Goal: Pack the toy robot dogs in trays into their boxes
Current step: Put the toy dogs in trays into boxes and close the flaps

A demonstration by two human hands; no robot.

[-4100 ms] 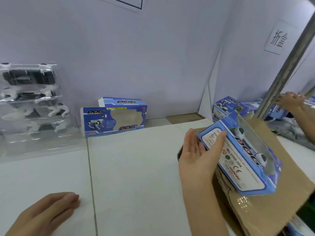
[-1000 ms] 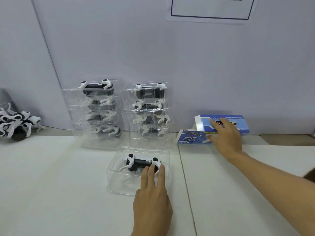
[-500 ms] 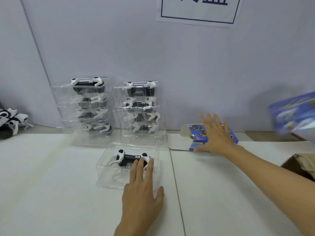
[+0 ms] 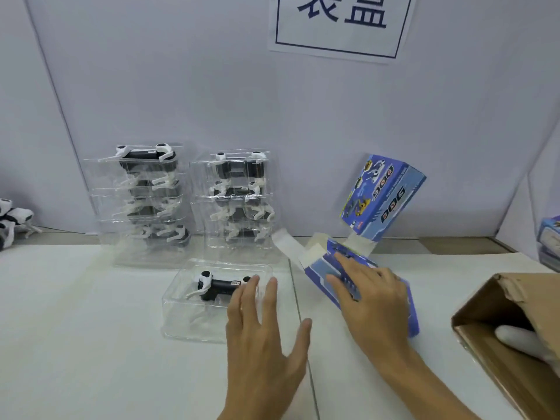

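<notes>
Blue box (image 4: 382,197) printed "DOG" tilts above right hand (image 4: 371,294).

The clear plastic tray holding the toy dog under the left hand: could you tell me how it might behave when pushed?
The clear tray looks thin-walled, so it probably flexes. Probably light, it should slide easily on the smooth white table. The toy dog sits loosely and may rattle.

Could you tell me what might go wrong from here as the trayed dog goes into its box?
The left hand only lies flat on the clear tray, with no grip, so the tray could slide. The blue box under the right hand has loose end flaps that might fold in and block the tray. The second box is tilted and may topple onto them.
</notes>
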